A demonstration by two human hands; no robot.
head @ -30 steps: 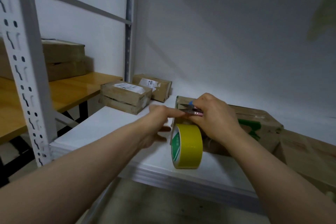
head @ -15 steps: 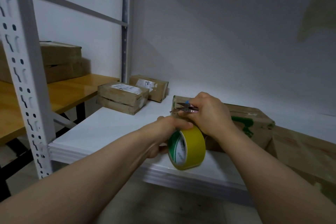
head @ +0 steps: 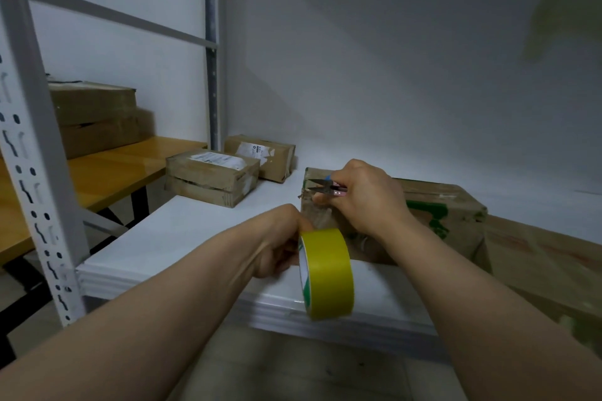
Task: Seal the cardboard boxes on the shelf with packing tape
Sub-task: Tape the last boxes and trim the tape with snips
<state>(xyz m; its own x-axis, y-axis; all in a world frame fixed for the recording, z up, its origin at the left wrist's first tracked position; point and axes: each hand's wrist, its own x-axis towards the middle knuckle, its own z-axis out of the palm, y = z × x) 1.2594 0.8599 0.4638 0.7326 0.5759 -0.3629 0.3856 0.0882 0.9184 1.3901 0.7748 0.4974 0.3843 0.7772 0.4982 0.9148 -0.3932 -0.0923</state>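
At the far left a perforated white upright (head: 35,172) of the rack was seen, and behind it a wooden table (head: 107,172) on which two brown cartons (head: 94,114) were stacked. Further in, on the white shelf (head: 163,238), a small labelled box (head: 211,176) was set towards the back left corner, with a second labelled box (head: 264,156) just behind it, both well apart from the hands. Then the left hand (head: 280,244): it was closed on the yellow tape roll (head: 329,273), fingers curled round its left side, and the roll was held upright on edge at the shelf's front lip, just in front of the near end of the green-printed box (head: 439,205). Whether the roll was resting on the board could not be told. Above it a small pair of snips (head: 325,187) was pinched in the right hand (head: 365,202), the blades parted and pointed left at the box's top left corner. That hand was laid over the same end of the box, fingers curled on the handles. The green-printed box itself was lying flat on the shelf, right of centre. At the far right another large carton (head: 547,257) was stood just beside it, partly cut off by the frame edge.
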